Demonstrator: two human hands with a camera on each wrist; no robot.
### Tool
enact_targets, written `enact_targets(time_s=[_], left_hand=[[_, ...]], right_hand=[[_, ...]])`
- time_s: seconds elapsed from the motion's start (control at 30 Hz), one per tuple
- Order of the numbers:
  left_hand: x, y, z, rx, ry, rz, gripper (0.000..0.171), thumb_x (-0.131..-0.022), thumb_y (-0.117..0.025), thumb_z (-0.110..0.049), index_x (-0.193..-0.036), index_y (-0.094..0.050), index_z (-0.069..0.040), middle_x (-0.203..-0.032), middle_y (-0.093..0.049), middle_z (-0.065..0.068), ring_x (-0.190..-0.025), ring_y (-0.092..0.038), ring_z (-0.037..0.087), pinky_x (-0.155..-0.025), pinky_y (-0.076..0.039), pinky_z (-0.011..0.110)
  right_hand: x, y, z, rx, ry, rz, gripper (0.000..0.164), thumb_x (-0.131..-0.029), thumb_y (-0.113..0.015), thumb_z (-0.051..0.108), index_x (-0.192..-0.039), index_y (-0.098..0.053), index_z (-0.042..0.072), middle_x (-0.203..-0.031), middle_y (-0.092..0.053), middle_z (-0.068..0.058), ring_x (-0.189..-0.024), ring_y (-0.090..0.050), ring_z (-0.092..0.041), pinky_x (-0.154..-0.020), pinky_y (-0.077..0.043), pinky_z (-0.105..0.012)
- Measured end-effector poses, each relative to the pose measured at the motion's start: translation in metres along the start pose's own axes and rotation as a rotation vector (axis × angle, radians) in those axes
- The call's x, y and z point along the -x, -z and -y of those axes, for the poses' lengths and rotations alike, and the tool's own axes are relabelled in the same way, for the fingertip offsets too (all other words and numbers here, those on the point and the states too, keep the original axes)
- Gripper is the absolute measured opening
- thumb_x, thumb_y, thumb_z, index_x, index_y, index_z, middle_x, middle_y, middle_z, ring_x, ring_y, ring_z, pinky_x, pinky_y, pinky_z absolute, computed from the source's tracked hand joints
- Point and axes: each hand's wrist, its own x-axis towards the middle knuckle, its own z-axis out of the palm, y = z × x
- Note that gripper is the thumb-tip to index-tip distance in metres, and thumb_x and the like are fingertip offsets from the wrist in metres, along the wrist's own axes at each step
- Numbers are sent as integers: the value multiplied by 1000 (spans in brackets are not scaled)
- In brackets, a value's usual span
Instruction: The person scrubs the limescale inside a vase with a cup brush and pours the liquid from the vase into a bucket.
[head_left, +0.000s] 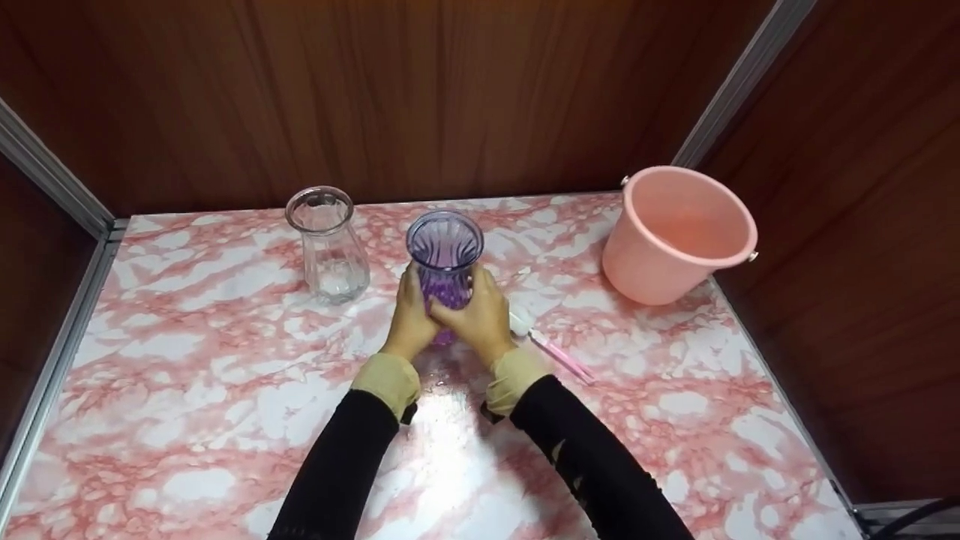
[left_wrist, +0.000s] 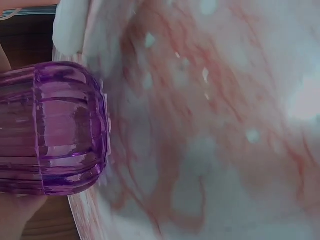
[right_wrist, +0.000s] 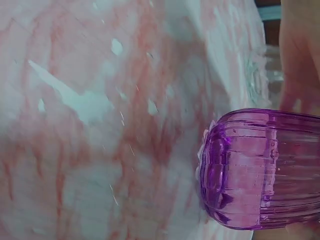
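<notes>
Both hands grip a ribbed purple glass vase [head_left: 442, 289] near the middle of the table, its round mouth facing up. On its left side is the left hand [head_left: 409, 319], on its right the right hand [head_left: 484, 319], with that thumb lying across the near face. In the left wrist view the vase's rounded base [left_wrist: 70, 130] is close to the tabletop; whether it touches I cannot tell. A line like a water level crosses the lower vase [right_wrist: 245, 170] in the right wrist view. Just past the right hand lies a pink-handled brush [head_left: 566, 356], its white head partly hidden.
A clear glass vase [head_left: 335, 266] stands to the left. At the back right is a pink bucket [head_left: 652, 266] holding some liquid or showing a darker bottom. Wet spots dot the pink-marbled tabletop [head_left: 225, 420]. Brown panels [head_left: 375, 97] close off the back and sides.
</notes>
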Motion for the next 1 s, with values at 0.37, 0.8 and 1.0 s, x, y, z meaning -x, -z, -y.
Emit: enact_targets(time_s=[0.37, 0.8, 1.0], left_hand=[[13, 15, 13, -8, -102, -85, 103, -67, -87, -11, -147, -27, 12, -140, -48, 35, -127, -51, 50, -113, -39, 55], [21, 10, 12, 17, -133, -145, 99, -70, -89, -16, -146, -30, 7, -139, -50, 29, -128, -52, 43, -116, -38, 48], [23, 8, 9, 17, -69, -153, 98, -70, -89, -15, -147, -31, 5, -139, -52, 29, -126, -55, 43, -113, -42, 49]], right_hand=[[21, -10, 17, 30, 65, -1, 75, -77, -80, 42, -132, -55, -3, -112, -67, -14, -99, -66, -31, -87, -58, -43], [33, -8, 16, 13, 103, 0, 76, -80, -80, 45, -134, -56, -3, -115, -67, -14, -99, -67, -30, -86, -58, -42], [33, -3, 11, -88, 98, 74, 78, -85, -79, 45, -141, -51, -3, -125, -63, -17, -112, -63, -31, -94, -56, -40]])
